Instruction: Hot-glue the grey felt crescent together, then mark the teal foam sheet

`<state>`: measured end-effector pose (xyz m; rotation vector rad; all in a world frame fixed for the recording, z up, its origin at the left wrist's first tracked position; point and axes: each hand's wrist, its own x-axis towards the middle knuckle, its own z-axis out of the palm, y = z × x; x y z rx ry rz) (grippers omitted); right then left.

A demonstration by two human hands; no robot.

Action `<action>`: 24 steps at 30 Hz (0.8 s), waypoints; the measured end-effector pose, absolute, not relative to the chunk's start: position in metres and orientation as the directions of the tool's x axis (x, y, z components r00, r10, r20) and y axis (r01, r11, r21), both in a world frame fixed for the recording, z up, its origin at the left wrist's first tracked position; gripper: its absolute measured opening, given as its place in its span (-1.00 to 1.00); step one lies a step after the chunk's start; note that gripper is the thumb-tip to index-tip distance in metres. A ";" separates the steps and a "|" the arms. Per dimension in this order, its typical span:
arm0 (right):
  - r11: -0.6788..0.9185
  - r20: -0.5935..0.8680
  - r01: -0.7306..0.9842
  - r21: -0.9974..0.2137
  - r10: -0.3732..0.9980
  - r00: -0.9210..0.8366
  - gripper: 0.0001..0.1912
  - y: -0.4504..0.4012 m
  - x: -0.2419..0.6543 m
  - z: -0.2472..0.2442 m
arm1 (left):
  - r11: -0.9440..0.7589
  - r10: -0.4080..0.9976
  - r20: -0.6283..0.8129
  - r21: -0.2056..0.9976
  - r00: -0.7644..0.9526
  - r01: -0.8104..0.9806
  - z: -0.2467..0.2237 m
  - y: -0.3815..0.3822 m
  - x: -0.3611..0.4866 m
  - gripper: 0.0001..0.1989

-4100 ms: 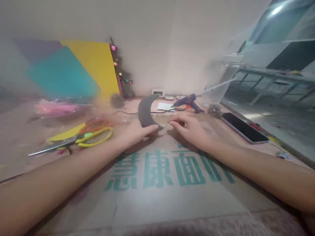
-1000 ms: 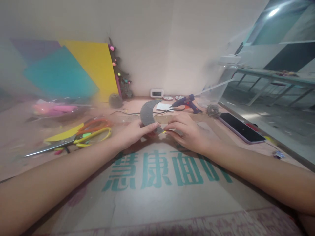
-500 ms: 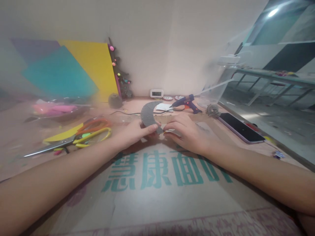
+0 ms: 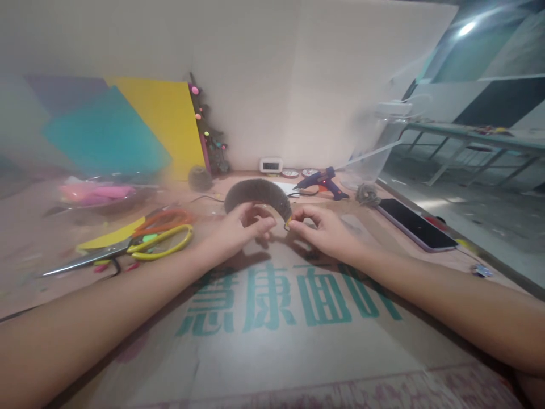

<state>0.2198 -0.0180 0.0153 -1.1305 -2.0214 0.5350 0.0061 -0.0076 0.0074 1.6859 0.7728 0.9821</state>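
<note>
A dark grey crescent, apparently wrapped in cord or yarn, arches above the cardboard, blurred by motion. My right hand pinches its right tip between thumb and fingers, where a small yellow bit and a short dark loop show. Close under the crescent's inner curve is my left hand, its thumb stretched out and apart from the bent fingers. The crescent's left end disappears behind that hand, so any contact there is hard to see.
Scissors with orange and yellow handles lie left. Behind are a glue gun with a red light, a small clock and a twine ball. A phone lies right. Printed cardboard covers the table's front.
The crescent has turned from standing open to the right to arching with its opening downward. My left thumb has come off it. My right hand now pinches its tip.
</note>
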 end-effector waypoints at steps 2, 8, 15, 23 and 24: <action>0.470 0.316 0.525 -0.710 0.878 -0.358 -0.87 -0.020 0.218 0.017 | -0.273 0.873 0.215 0.959 0.437 0.073 0.007 -0.006 0.005 -0.61; 0.437 0.211 0.535 -0.723 0.877 -0.431 -0.88 -0.026 0.214 0.023 | -0.215 0.903 0.113 0.954 0.414 0.210 0.001 -0.005 0.003 -0.57; 0.457 0.235 0.456 -0.764 0.855 -0.463 -0.82 -0.020 0.216 0.015 | -0.317 0.905 0.157 0.868 0.395 0.382 0.004 -0.006 0.003 -0.52; 0.542 0.336 0.489 -0.683 0.828 -0.448 -0.83 -0.016 0.219 0.012 | -0.342 0.903 0.157 0.827 0.400 0.447 0.002 -0.003 0.002 -0.48; 0.554 0.346 0.496 -0.669 0.822 -0.452 -0.85 -0.018 0.218 0.013 | -0.340 0.905 0.153 0.821 0.397 0.459 0.002 -0.003 0.003 -0.48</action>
